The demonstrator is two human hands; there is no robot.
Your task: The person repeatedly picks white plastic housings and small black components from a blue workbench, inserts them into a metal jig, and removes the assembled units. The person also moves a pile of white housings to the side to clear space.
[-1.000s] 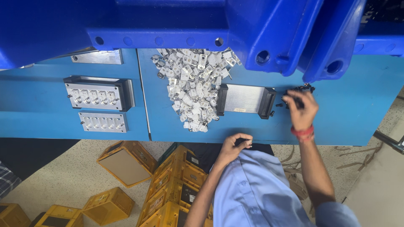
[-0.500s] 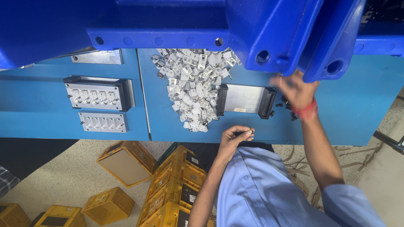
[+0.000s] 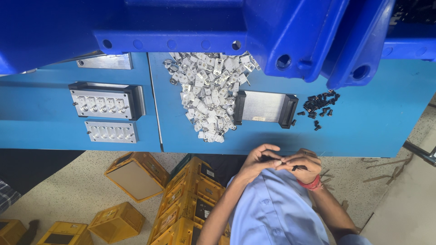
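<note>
Hands (image 3: pixel 284 162) together, pinching small black screw (image 3: pixel 297 168)

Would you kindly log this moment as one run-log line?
left hand: touching right hand, contents unclear | right hand: pinching small black screw | table: metal parts pile, black screws, grey fixture

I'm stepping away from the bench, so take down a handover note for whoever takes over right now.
Right hand, red wristband: pinching one small black screw.
Left hand: curled shut against the right, contents hidden.
On the blue workbench: pile of small silver metal parts, grey flat plate with black end blocks beside it, loose black screws further right, two silver multi-cavity fixtures far left.
</note>
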